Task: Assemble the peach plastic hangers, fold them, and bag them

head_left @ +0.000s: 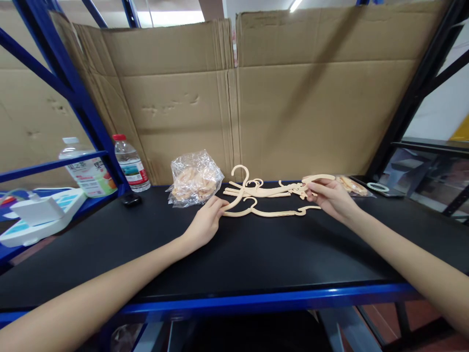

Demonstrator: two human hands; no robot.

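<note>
My left hand (207, 220) is closed on the lower end of a beige hanger part (241, 193), whose curved hook points up. To the right, my right hand (330, 196) pinches a second beige curved hanger part (322, 177); its fingers hide part of it. Between my hands a beige clothes hanger (273, 213) lies flat on the black tabletop (256, 254), its left end close to my left fingertips. Just behind it is a small pile of beige hanger parts (264, 192), overlapping each other.
A clear plastic bag (196, 178) of beige parts stands at the back left, another bag (353, 186) at the right. Bottles (132, 166), a black mouse (131, 199) and a white power strip (47, 217) are left. A phone (390, 189) lies back right. Cardboard (311, 112) walls the back.
</note>
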